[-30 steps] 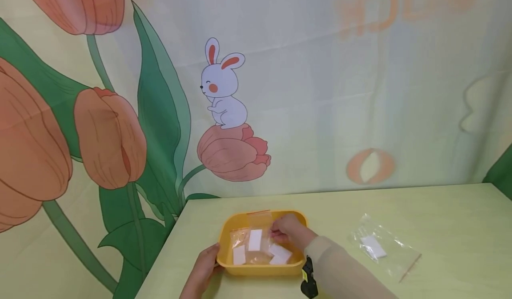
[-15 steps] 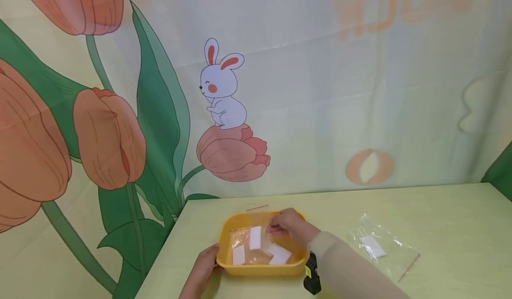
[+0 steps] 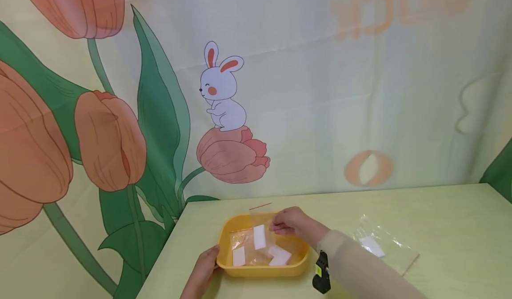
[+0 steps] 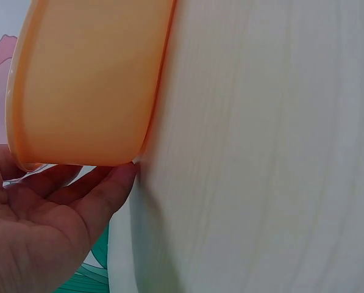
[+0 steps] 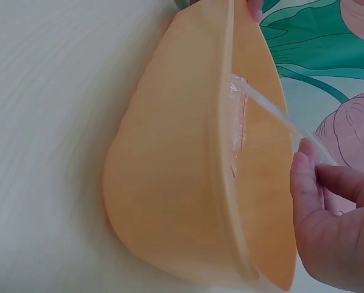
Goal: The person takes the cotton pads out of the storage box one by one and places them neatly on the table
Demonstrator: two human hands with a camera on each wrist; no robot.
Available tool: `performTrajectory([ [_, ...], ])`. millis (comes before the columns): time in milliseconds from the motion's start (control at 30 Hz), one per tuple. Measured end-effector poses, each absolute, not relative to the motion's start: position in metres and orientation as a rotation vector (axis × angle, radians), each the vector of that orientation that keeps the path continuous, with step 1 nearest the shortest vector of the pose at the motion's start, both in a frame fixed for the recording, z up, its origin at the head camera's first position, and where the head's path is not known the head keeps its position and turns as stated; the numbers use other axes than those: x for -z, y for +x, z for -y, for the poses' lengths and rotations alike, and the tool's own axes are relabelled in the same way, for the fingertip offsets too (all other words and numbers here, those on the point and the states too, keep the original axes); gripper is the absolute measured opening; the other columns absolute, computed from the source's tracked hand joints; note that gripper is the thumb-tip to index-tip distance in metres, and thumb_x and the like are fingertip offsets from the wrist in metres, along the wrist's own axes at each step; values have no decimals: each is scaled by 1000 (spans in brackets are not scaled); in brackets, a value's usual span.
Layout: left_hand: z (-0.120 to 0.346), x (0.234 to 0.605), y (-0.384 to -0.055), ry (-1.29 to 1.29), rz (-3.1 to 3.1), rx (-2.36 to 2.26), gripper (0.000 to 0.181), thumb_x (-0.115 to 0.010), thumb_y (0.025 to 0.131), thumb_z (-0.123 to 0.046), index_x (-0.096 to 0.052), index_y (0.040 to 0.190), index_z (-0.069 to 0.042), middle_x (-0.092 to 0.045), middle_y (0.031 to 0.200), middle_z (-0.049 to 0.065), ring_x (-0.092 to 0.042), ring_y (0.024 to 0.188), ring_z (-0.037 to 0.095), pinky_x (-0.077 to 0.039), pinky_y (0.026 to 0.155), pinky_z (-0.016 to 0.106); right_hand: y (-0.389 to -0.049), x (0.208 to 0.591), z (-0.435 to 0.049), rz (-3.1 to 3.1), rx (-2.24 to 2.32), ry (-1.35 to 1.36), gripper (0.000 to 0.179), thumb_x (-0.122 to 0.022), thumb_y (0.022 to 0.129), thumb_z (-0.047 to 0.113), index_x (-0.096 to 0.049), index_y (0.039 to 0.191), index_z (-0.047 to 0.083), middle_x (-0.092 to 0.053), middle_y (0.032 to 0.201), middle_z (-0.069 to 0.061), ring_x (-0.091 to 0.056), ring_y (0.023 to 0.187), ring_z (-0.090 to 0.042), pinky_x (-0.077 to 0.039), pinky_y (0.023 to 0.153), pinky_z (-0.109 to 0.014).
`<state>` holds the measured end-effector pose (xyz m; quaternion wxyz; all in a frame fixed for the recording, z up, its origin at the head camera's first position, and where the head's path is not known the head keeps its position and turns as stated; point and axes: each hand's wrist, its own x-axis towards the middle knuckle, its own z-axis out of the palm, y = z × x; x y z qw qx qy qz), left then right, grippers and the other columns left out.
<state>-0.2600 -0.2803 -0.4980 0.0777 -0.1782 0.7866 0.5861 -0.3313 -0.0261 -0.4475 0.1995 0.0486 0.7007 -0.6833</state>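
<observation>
A yellow plastic basin point(image 3: 264, 270) stands on the table with several clear zip bags in it, each seeming to hold a white rectangular piece point(image 3: 238, 256). My left hand point(image 3: 205, 265) grips its left end, thumb over the rim and fingers against the outer wall point(image 4: 90, 79). Between thumb and fingertips, my right hand point(image 3: 292, 221) pinches the edge of one clear zip bag point(image 3: 262, 217), which has a red seal line and a white piece inside. That bag is tilted up over the basin, its top above the far rim. In the right wrist view it appears as a thin translucent strip point(image 5: 273, 110).
Another clear zip bag point(image 3: 394, 248) with a white piece lies on the pale green table point(image 3: 460, 228) to the right, partly behind the right sleeve point(image 3: 360, 263). A curtain printed with tulips and a rabbit point(image 3: 228, 90) hangs behind the table.
My right hand has risen slightly and shifted right, lifting the pinched bag so its top edge stands higher above the basin. My left hand keeps its place on the basin.
</observation>
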Motion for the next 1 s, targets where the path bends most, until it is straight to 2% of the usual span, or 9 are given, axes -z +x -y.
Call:
performTrajectory([
  [200,280,497,-261,-562,-2354,-1757,56,-24,113,-23,-30,150,19,-44,148,38,-54,127,39,-51,110,50,-333,449,14,-1914,1903,100,18,-60,100,3,-63,114,-8,-76,86,-9,-72,70,-12,-64,69,-27],
  [600,278,496,-259,-557,-2362,-1760,57,-25,113,-23,-29,150,20,-41,150,39,-51,132,42,-50,111,51,-330,445,-19,-1701,2019,-56,18,-55,103,3,-56,119,-6,-73,81,1,-68,71,-6,-62,69,-19],
  [833,277,496,-261,-543,-2353,-1770,57,-24,113,-23,-28,150,20,-41,151,39,-51,132,42,-51,110,50,-330,443,-46,-1679,2050,-93,8,-53,104,3,-59,110,2,-74,82,5,-70,74,-5,-61,69,-18],
  [1000,279,496,-261,-566,-2342,-1760,57,-24,113,-24,-28,151,20,-39,152,39,-50,134,42,-50,112,50,-324,440,-65,-1665,2077,-132,8,-53,104,4,-60,104,6,-74,84,6,-69,75,-5,-61,72,-18],
])
